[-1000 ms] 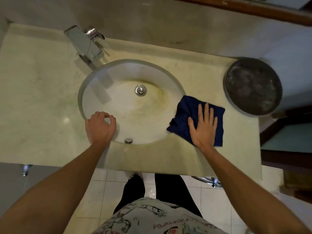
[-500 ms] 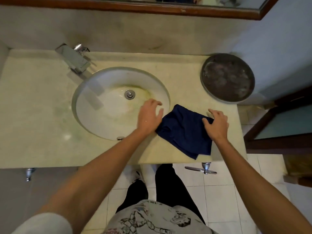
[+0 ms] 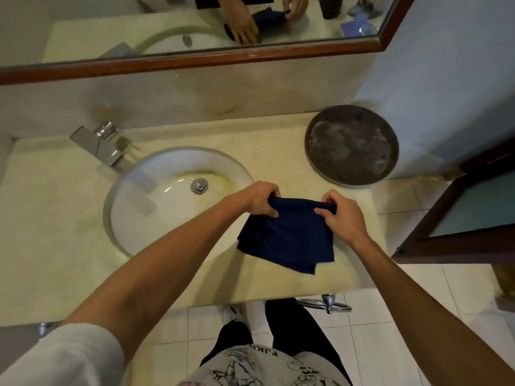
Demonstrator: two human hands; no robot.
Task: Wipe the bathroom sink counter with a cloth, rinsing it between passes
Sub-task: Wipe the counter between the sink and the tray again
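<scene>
While both hands [image 3: 302, 210] pinch the cloth [image 3: 289, 238], pale counter [image 3: 55, 218] meets tiled floor [image 3: 390, 330].

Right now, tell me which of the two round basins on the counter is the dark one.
The dark round pan at the counter's far right corner, near the blue wall. The other, the sink bowl under the faucet, is white with a drain.

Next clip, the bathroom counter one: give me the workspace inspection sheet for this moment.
Surface: pale marble counter, yellowish staining in the white oval basin.
Job's things: dark blue cloth held by its far edge, the rest draped toward the counter's front edge; square chrome tap, no water seen running.
Clutter: round dark metal tray at the back right.
Grippers: left hand and right hand each grip a cloth corner.
Cables: nothing seen.
Surroundings: wood-framed mirror, tiled floor.
</scene>
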